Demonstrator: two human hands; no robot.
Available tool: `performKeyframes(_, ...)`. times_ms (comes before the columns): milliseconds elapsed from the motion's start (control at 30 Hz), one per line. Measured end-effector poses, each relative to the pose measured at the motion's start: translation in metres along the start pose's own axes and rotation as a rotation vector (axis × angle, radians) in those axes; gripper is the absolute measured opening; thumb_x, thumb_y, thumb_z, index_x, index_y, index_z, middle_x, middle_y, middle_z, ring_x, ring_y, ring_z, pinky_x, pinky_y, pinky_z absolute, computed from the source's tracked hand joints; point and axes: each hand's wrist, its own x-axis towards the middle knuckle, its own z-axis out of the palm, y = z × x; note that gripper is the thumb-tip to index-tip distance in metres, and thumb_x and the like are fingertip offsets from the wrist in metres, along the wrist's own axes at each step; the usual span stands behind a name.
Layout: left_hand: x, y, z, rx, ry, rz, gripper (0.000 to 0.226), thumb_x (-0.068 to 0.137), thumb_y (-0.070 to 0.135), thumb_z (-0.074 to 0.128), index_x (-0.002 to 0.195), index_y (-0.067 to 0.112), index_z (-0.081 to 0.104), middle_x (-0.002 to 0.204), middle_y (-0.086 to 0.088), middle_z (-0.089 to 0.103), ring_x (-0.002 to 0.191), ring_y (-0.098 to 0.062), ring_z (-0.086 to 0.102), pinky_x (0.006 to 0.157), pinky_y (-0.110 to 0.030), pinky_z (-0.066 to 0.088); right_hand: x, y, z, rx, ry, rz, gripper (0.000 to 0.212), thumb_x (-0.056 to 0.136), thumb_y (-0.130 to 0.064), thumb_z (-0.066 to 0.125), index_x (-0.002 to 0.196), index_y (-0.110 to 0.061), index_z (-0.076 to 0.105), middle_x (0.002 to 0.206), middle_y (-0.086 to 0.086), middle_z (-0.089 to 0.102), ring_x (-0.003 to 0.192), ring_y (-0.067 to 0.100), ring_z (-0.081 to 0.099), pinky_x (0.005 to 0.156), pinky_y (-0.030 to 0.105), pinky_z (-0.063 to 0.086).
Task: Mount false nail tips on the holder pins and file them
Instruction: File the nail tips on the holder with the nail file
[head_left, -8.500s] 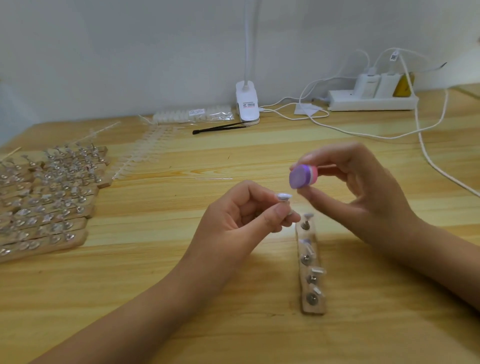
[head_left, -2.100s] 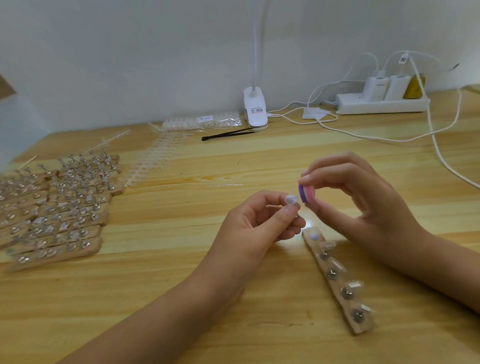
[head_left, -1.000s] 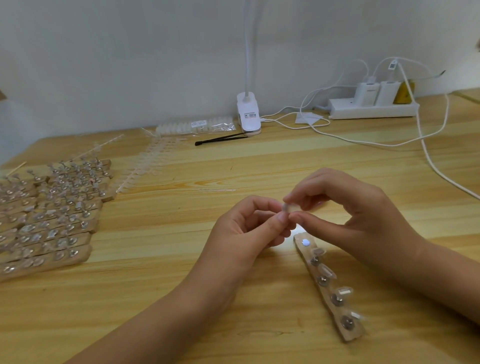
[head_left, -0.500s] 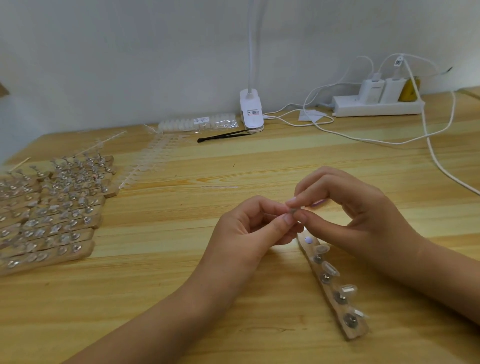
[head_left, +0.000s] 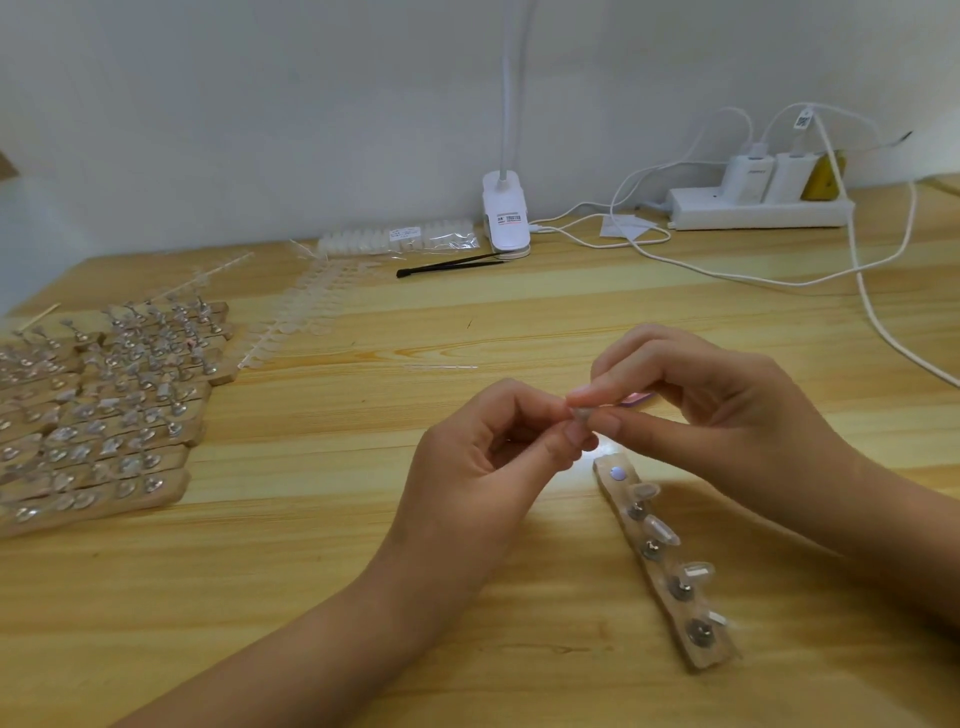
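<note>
Head view: left hand (head_left: 483, 467) and right hand (head_left: 727, 415) meet fingertip to fingertip, both pinching one small pale nail tip (head_left: 581, 414). Wooden holder strip (head_left: 670, 566) lies just near-right of the pinch, its long axis running away to the near right; its bare far seat (head_left: 616, 474) is closest, nearer the right hand

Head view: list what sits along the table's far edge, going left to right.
Clear packet of nail tips → white lamp clamp → paper slip → white power strip.
</note>
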Motion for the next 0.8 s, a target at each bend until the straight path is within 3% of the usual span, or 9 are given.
performKeyframes(167,0.003,0.000,-0.001,0.058,-0.008,0.009,0.011,0.089,0.021,0.071,0.082,0.030,0.071,0.083,0.003,0.073,0.082,-0.008,0.069,0.075,-0.017,0.052,0.002,-0.004,-0.002,0.178,-0.036,0.087,0.015,0.086,-0.015,0.069,0.100,-0.010,0.074,0.094,0.006,0.072,0.092,0.025,0.071,0.084,0.030,0.055)
performKeyframes(333,0.007,-0.001,-0.001,0.055,-0.017,0.003,0.011,0.089,0.023,0.071,0.083,0.033,0.071,0.084,0.005,0.073,0.083,-0.007,0.069,0.074,-0.018,0.052,0.002,-0.008,0.000,0.181,-0.019,0.121,0.015,0.085,-0.019,0.069,0.098,-0.020,0.075,0.095,0.007,0.072,0.094,0.025,0.071,0.087,0.036,0.057)
performKeyframes(467,0.006,-0.002,-0.002,0.063,-0.021,-0.002,0.001,0.087,0.031,0.070,0.086,0.030,0.070,0.084,0.006,0.073,0.087,-0.011,0.071,0.075,-0.018,0.053,0.001,-0.012,-0.002,0.266,-0.031,0.202,0.021,0.085,-0.033,0.072,0.104,-0.026,0.071,0.087,-0.003,0.070,0.083,0.012,0.068,0.080,0.021,0.054)
performKeyframes(600,0.003,0.000,0.001,0.099,-0.063,0.034,0.003,0.088,0.033,0.069,0.085,0.035,0.068,0.084,0.011,0.072,0.086,-0.009,0.070,0.074,-0.018,0.052,0.002,-0.014,-0.002,0.353,-0.048,0.264,0.030,0.080,-0.034,0.070,0.104,-0.019,0.064,0.075,-0.002,0.066,0.067,0.013,0.059,0.068,0.021,0.051)
performKeyframes(800,-0.005,0.005,0.004,0.155,-0.078,0.196,0.013,0.093,0.024,0.065,0.089,0.037,0.066,0.086,0.012,0.072,0.088,-0.012,0.071,0.079,-0.018,0.053,0.003,-0.019,-0.001,0.387,-0.185,0.285,0.029,0.084,-0.030,0.063,0.109,-0.017,0.057,0.077,-0.003,0.066,0.067,0.010,0.057,0.065,0.020,0.049)
